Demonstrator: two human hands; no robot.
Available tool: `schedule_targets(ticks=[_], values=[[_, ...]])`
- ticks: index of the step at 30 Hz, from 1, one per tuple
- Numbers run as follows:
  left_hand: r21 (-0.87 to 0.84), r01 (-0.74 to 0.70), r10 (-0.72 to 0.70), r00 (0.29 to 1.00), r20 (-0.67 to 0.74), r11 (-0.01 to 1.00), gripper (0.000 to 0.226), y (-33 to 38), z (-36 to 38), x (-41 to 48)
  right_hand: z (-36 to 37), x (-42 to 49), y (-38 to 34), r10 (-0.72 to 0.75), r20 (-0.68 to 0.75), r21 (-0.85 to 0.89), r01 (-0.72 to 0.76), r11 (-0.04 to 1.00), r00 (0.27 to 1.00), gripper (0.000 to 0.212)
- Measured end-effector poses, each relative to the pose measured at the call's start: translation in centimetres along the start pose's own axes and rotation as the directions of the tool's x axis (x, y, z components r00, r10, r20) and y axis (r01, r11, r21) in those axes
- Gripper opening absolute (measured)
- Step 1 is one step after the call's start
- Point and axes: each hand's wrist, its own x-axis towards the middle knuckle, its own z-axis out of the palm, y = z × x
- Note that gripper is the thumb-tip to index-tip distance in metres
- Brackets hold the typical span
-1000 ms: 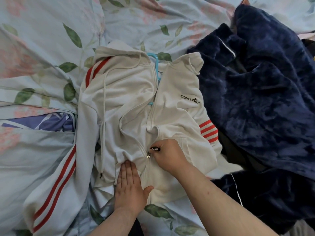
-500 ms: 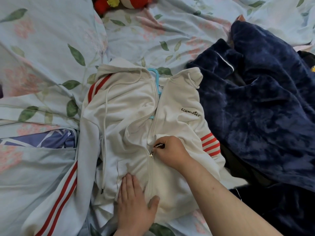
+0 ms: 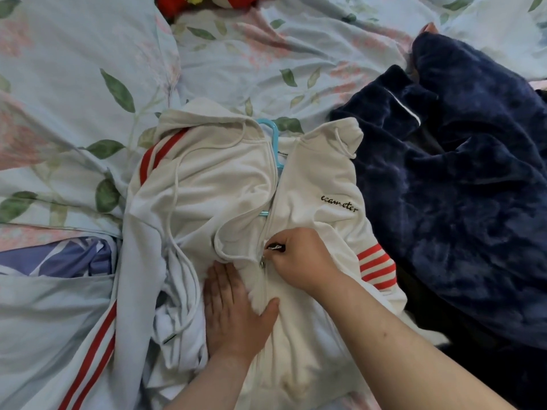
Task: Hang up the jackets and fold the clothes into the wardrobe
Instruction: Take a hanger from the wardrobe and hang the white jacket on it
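Observation:
A white hooded jacket (image 3: pixel 207 187) with red stripes lies face up on the bed, over a light blue hanger (image 3: pixel 273 143) whose hook shows at the collar. Its zip is closed below my hands and open above them. My right hand (image 3: pixel 299 258) pinches the black zip pull (image 3: pixel 275 247) at mid-chest. My left hand (image 3: pixel 233 309) lies flat, fingers straight, pressing the jacket front just left of the zip below the pull.
A dark blue fleece garment (image 3: pixel 461 187) is heaped at the right, touching the jacket's sleeve. Floral bedding (image 3: pixel 74 99) covers the bed. A red and yellow soft toy (image 3: pixel 189 2) sits at the top edge. Purple fabric (image 3: pixel 59 255) shows at the left.
My right hand has drawn the zip pull up the jacket, closing more of the front. My left hand has stayed flat below it, holding the fabric down.

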Motion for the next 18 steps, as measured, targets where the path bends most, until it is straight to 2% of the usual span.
schedule_targets(ticks=[4,8,13,15,18], values=[[0.017,-0.09,0.091,0.996,-0.027,0.996,0.106,-1.3,0.8,-1.5,-0.7,1.3,-0.9,-0.032,-0.056,0.023,0.033,0.999,0.998,0.018],[-0.011,-0.16,0.16,0.987,0.024,0.987,0.089,-3.0,0.9,-3.9,-0.4,1.9,-0.8,-0.047,0.023,-0.006,0.047,0.999,0.999,0.016],[0.002,-0.175,0.174,0.982,0.078,0.985,0.088,-4.1,0.8,-5.6,0.5,1.4,0.7,-0.005,0.05,0.13,-0.002,0.991,0.999,0.016],[-0.018,-0.188,0.188,0.981,0.044,0.982,0.095,-4.1,0.4,-6.0,1.1,1.0,1.1,0.053,0.113,0.216,-0.076,0.973,0.992,0.013],[-0.134,-0.151,0.145,0.988,-0.051,0.979,0.104,-2.9,-1.3,-4.9,1.6,0.5,1.7,0.104,0.177,0.25,-0.147,0.957,0.979,0.009]])
